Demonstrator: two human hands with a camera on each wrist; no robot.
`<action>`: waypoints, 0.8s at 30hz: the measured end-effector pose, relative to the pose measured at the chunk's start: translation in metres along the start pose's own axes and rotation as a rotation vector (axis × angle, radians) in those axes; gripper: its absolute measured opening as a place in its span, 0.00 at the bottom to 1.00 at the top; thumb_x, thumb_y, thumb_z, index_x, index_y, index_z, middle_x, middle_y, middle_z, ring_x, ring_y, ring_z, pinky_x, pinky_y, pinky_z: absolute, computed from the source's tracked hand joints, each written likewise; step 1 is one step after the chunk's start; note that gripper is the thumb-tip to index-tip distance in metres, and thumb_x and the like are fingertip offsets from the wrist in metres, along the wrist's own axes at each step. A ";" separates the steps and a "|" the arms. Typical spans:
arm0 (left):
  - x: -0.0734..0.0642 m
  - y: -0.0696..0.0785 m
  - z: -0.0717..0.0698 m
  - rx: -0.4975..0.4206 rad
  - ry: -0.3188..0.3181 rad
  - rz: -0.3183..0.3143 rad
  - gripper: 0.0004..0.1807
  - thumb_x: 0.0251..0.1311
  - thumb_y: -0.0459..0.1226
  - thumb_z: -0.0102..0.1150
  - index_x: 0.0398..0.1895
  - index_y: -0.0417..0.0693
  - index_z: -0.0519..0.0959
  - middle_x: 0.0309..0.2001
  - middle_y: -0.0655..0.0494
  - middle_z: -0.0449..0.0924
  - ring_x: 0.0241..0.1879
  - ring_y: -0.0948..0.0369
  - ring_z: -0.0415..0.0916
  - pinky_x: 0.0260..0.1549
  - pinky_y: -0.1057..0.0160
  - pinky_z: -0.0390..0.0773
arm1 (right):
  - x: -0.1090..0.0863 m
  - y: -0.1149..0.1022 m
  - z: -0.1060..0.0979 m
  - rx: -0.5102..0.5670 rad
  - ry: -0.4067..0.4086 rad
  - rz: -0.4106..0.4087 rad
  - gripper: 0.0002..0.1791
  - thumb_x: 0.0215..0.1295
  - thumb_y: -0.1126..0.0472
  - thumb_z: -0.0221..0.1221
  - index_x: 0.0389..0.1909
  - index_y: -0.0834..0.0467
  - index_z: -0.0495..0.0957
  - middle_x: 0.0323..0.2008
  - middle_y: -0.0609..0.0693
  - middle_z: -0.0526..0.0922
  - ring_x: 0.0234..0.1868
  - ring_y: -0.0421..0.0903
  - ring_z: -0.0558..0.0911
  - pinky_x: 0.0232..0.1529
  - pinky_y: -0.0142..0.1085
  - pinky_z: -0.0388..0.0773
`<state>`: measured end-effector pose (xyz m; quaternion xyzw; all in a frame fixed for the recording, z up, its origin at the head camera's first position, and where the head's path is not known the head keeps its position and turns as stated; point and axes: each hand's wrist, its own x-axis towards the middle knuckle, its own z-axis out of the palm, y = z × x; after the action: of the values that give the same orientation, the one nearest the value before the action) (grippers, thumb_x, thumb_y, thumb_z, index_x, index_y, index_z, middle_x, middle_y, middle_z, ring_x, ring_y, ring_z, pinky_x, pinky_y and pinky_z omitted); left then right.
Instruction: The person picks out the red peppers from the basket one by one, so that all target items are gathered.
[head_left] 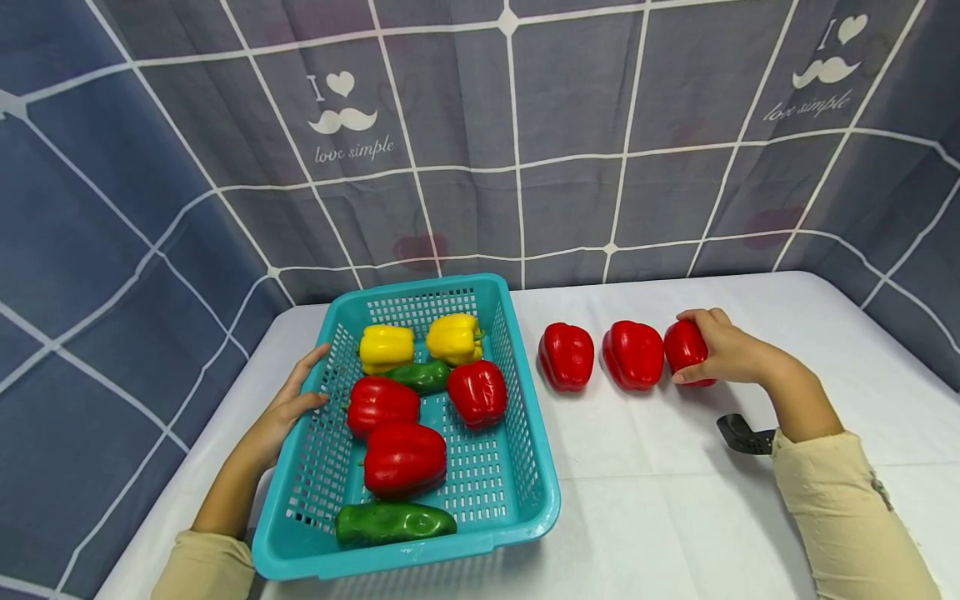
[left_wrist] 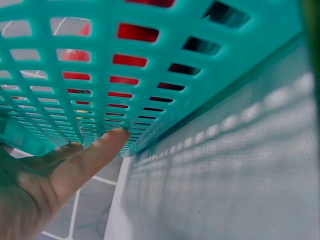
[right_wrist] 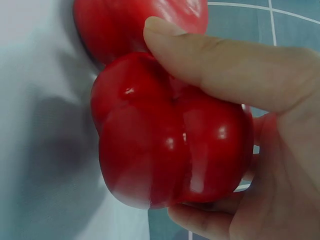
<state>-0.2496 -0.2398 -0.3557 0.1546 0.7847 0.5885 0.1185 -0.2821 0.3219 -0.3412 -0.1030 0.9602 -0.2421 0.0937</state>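
My right hand (head_left: 723, 350) grips a red bell pepper (head_left: 686, 346) at the right end of a row on the white cloth. Its thumb lies along one side and the fingers reach around the other, as the right wrist view shows around the glossy pepper (right_wrist: 165, 145). Two more red bell peppers (head_left: 633, 356) stand just left of it. My left hand (head_left: 281, 417) touches the left side of a turquoise plastic basket (head_left: 536, 467), its fingers extended against the perforated wall (left_wrist: 165, 65). Inside the basket lie three red bell peppers (head_left: 405, 460), two yellow bell peppers (head_left: 386, 348) and two green peppers (head_left: 393, 523).
A black curved object (head_left: 742, 435) lies near the right forearm, partly hidden by the sleeve. White cloth (head_left: 637, 517) covers the table. Grey checked curtains (head_left: 570, 200) with white lines rise behind it and at both sides.
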 end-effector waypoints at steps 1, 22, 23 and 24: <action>0.000 0.000 0.000 -0.002 -0.003 0.001 0.35 0.63 0.32 0.33 0.72 0.58 0.36 0.70 0.37 0.33 0.60 0.41 0.52 0.43 0.51 0.77 | 0.000 0.000 0.000 0.002 -0.001 0.002 0.52 0.41 0.51 0.70 0.61 0.69 0.51 0.50 0.69 0.58 0.50 0.68 0.64 0.41 0.55 0.76; 0.000 -0.002 -0.001 -0.018 -0.017 0.002 0.35 0.64 0.32 0.33 0.72 0.59 0.36 0.70 0.37 0.32 0.59 0.51 0.56 0.41 0.58 0.77 | 0.005 0.006 0.008 0.027 -0.009 0.005 0.52 0.39 0.54 0.71 0.60 0.68 0.50 0.50 0.68 0.59 0.51 0.67 0.62 0.40 0.54 0.76; 0.000 -0.002 -0.001 -0.019 -0.017 0.001 0.35 0.64 0.32 0.34 0.72 0.59 0.36 0.70 0.37 0.32 0.59 0.51 0.56 0.41 0.58 0.77 | 0.005 0.006 0.009 0.023 -0.005 0.002 0.51 0.39 0.54 0.71 0.60 0.68 0.50 0.50 0.68 0.59 0.51 0.67 0.62 0.41 0.55 0.75; -0.001 -0.002 -0.001 -0.019 -0.017 0.001 0.35 0.64 0.32 0.34 0.72 0.59 0.36 0.70 0.37 0.32 0.59 0.50 0.56 0.41 0.58 0.77 | 0.005 0.006 0.009 0.020 -0.002 0.000 0.51 0.39 0.55 0.71 0.60 0.68 0.50 0.50 0.69 0.59 0.51 0.67 0.62 0.41 0.55 0.75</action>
<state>-0.2498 -0.2416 -0.3574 0.1588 0.7781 0.5945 0.1263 -0.2857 0.3218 -0.3526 -0.1022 0.9577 -0.2515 0.0960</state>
